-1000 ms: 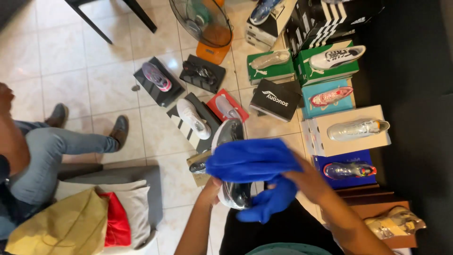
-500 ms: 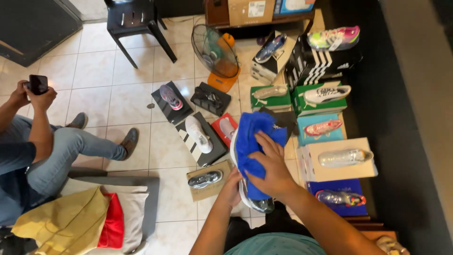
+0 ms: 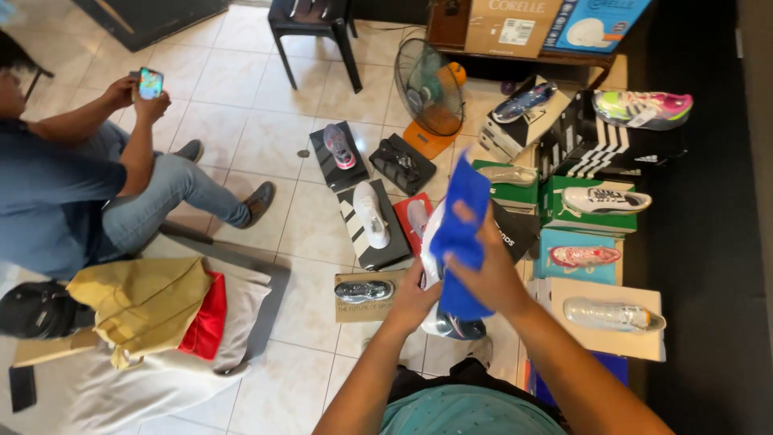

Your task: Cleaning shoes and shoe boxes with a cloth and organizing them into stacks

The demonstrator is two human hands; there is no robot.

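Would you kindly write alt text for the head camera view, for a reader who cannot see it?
Seen from above, a person's right hand presses a blue cloth against a white shoe steadied by the left hand. Sneakers displayed on shoe boxes cover the tiled floor around a small fan. Another person sits at left holding a phone.

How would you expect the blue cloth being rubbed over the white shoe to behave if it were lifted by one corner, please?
The blue cloth would probably hang limp: it already folds and drapes over the white shoe under the right hand. It looks thin, so likely light. It may slip off the shoe, which the left hand steadies.
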